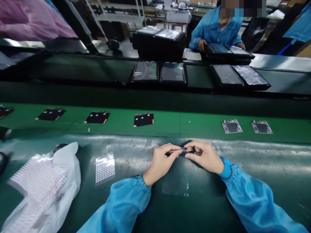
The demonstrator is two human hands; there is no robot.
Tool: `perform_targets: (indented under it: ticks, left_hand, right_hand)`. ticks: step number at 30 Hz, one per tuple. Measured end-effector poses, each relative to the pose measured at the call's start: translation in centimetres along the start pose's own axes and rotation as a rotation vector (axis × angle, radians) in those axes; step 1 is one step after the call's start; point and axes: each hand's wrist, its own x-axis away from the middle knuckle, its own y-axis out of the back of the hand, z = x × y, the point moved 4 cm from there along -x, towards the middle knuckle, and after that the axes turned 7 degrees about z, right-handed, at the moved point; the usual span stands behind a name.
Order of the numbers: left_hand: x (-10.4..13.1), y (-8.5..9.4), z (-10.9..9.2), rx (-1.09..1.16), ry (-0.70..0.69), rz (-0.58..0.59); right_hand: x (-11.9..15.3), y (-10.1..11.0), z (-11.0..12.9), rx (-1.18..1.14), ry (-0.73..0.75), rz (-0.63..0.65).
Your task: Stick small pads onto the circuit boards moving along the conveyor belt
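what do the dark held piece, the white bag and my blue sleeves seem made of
Dark held piece: perhaps hard circuit board, with bright metallic-looking edge spots; mostly hidden.
White bag: likely thin plastic film, smooth, faintly translucent, softly creased.
Blue sleeves: probably synthetic cloth, slight sheen along gathered folds.

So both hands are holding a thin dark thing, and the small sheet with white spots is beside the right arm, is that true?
The side is wrong: the head view shows the small sheet beside the left arm. The left hand and right hand do hold the thin dark thing.
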Motion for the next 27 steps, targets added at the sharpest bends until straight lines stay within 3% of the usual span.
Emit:
perform_targets:
  ticks: [5, 9, 11, 16, 21, 27]
  left_hand:
    - [-0.2, 0.3, 0.2, -0.025, -0.022, -0.023]
    - [-0.5, 0.5, 0.4, -0.031, -0.057, -0.035]
    - [-0.6, 0.6, 0.5, -0.029, -0.063, -0.034]
    - [-0.5, 0.6, 0.5, -0.051, -0.046, -0.038]
    - [-0.4, 0.5, 0.4, -0.064, -0.039, -0.031]
    - [-0.3, 0.5, 0.0, -0.077, -0.037, -0.049]
  right_hand:
    - [-0.4, 1.2, 0.1, -0.04, 0.01, -0.081]
    - [-0.7, 2.3, -0.2, -0.167, 0.063, -0.236]
    - [-0.7, 2.7, -0.1, -0.123, 0.078, -0.293]
    - [-0.6, 2.8, -0.3, 0.078, 0.024, -0.256]
    - [-0.8, 2.4, -2.7, -0.297, -0.156, -0.299]
    - [-1.4, 1.9, -4.3, -0.629, -0.172, -0.301]
